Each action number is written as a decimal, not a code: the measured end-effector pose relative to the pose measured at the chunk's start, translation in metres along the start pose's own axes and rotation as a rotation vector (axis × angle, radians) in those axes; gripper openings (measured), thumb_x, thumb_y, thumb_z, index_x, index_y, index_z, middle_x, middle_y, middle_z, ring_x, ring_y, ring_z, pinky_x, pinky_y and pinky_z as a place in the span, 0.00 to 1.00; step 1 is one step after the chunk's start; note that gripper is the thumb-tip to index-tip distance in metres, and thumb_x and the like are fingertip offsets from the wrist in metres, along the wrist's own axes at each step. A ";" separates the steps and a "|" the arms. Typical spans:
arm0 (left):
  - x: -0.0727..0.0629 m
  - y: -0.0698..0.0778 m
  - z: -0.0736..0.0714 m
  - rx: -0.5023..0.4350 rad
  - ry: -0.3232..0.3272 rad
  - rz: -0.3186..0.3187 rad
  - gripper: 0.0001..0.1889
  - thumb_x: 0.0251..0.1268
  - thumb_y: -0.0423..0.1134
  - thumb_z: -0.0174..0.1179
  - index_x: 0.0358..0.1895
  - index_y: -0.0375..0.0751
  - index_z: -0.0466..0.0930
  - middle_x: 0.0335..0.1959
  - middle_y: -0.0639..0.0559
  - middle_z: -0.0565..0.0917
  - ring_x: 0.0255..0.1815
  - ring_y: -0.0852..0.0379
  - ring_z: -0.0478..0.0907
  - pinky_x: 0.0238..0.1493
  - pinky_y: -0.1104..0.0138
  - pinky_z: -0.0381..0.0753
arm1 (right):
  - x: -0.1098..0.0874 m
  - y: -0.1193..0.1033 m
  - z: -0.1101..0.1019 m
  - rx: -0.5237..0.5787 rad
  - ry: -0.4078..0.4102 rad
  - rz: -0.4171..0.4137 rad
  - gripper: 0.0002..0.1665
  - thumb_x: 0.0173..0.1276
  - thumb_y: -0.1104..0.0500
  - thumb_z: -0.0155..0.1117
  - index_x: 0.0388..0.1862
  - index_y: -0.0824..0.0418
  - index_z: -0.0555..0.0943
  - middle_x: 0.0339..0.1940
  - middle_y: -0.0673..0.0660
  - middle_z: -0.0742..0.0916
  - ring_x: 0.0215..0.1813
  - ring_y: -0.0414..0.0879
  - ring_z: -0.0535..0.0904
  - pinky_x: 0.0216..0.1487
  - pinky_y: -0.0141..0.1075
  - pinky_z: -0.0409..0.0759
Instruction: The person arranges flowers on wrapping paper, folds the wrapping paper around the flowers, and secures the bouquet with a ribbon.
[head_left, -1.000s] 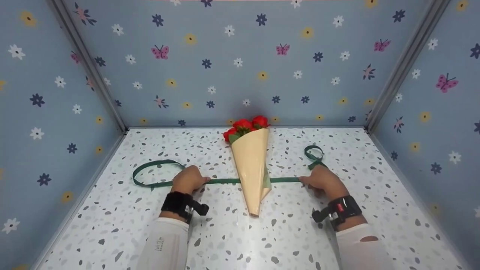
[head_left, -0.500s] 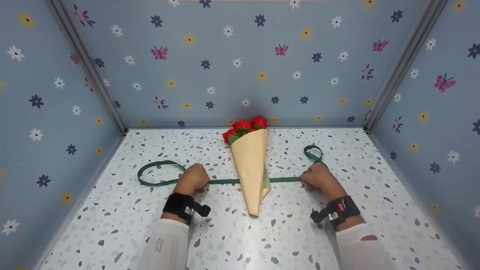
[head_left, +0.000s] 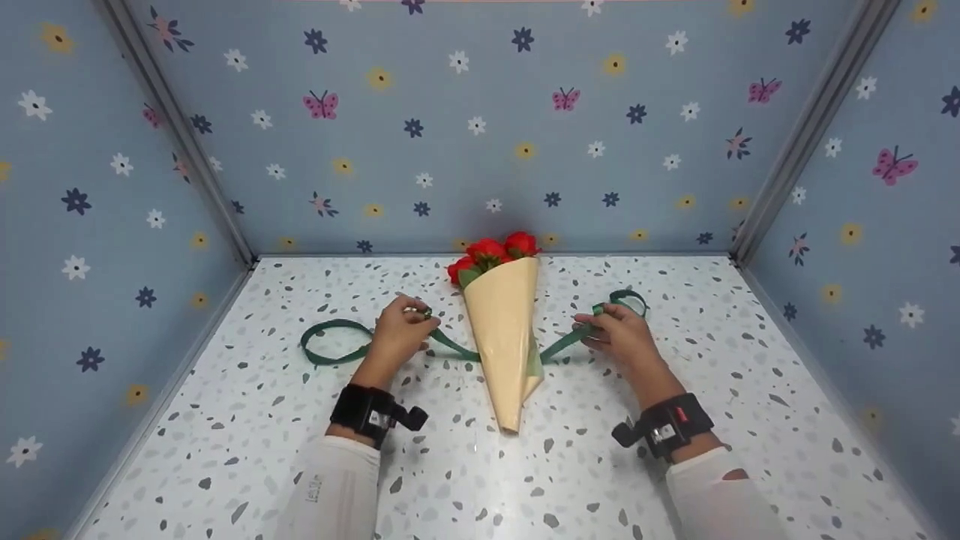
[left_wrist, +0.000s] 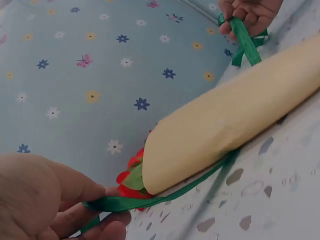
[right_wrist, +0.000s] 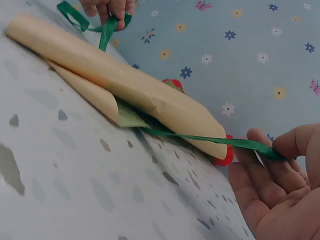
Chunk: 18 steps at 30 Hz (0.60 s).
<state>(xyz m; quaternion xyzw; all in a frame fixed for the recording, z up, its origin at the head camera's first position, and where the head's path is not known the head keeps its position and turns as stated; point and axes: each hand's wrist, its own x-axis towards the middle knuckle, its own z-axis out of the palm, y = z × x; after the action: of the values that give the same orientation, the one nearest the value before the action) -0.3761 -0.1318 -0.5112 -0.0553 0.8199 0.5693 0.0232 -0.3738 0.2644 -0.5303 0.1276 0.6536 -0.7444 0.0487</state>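
Blue wall [head_left: 450, 94]: rises at the back, printed with flowers and butterflies. White speckled table [head_left: 450, 487]: spreads out in front of it. Bouquet [head_left: 501, 330] in tan paper: lies at mid-table, narrow end away from the wall. Left hand [head_left: 401, 331]: pinches a green ribbon [head_left: 566, 342] between thumb and fingers, left of the bouquet. Right hand [head_left: 622, 334]: pinches the same ribbon on the other side. Ribbon: passes beneath the bouquet, slopes up to both hands, curls into a wide loop beside the left and a small one beside the right. Red flowers [head_left: 487, 250]: poke out toward the wall.
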 end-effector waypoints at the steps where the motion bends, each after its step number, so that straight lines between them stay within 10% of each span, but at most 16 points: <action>1: 0.000 0.001 0.001 -0.030 -0.001 0.008 0.22 0.79 0.36 0.72 0.70 0.40 0.78 0.58 0.41 0.92 0.54 0.47 0.89 0.47 0.64 0.88 | -0.001 -0.001 0.003 0.025 -0.008 -0.006 0.17 0.90 0.63 0.59 0.71 0.63 0.75 0.59 0.58 0.96 0.59 0.47 0.96 0.76 0.53 0.85; 9: -0.003 0.011 0.005 -0.126 0.018 0.070 0.38 0.73 0.29 0.73 0.83 0.47 0.69 0.54 0.49 0.77 0.52 0.51 0.82 0.51 0.61 0.85 | -0.008 -0.001 0.008 0.169 -0.060 0.011 0.44 0.91 0.61 0.59 0.96 0.58 0.53 0.71 0.57 0.92 0.62 0.43 0.94 0.78 0.48 0.84; 18: -0.005 0.011 0.008 -0.161 0.108 0.085 0.41 0.70 0.30 0.76 0.83 0.47 0.69 0.56 0.46 0.80 0.44 0.55 0.82 0.46 0.63 0.86 | -0.007 0.003 0.002 0.178 -0.065 0.000 0.59 0.82 0.74 0.66 0.98 0.44 0.48 0.52 0.56 0.92 0.59 0.46 0.94 0.63 0.35 0.91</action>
<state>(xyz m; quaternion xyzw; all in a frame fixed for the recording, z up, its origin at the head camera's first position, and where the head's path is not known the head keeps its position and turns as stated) -0.3730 -0.1203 -0.5031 -0.0529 0.7730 0.6302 -0.0494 -0.3670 0.2617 -0.5309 0.1074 0.5830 -0.8032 0.0582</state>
